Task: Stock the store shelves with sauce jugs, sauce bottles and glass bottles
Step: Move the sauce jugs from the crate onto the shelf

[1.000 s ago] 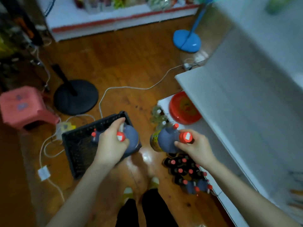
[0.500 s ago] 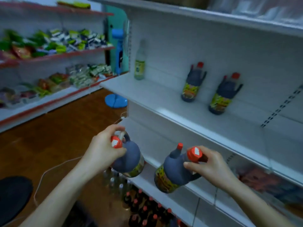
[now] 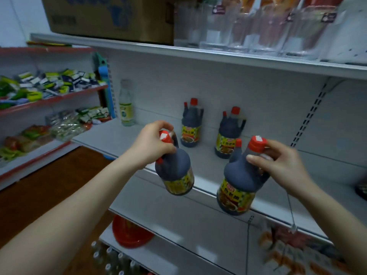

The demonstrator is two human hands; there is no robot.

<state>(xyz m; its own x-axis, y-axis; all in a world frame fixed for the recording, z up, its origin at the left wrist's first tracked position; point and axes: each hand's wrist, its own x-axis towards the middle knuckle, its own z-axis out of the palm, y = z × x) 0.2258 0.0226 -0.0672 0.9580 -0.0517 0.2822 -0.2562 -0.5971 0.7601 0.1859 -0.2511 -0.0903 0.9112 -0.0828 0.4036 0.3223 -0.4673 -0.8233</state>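
Height is gained since a second ago: one sauce jug (image 3: 176, 175) is clutched by the left hand (image 3: 153, 143), a second jug (image 3: 240, 183) by the right hand (image 3: 278, 163), both before the middle shelf (image 3: 123, 135); placement beside two stocked jugs (image 3: 191, 126) seems next.

Dark red-capped sauce jug (image 3: 176, 171) gripped by its neck in left hand (image 3: 153, 143), tilted; twin jug (image 3: 240, 183) tilted in right hand (image 3: 278, 161). Two more jugs (image 3: 191, 126) upright on the shelf (image 3: 139, 139), glass bottle (image 3: 126, 106) further left.

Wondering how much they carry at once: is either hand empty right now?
No, the left hand grips one sauce jug by its top, and the right hand grips a second jug.
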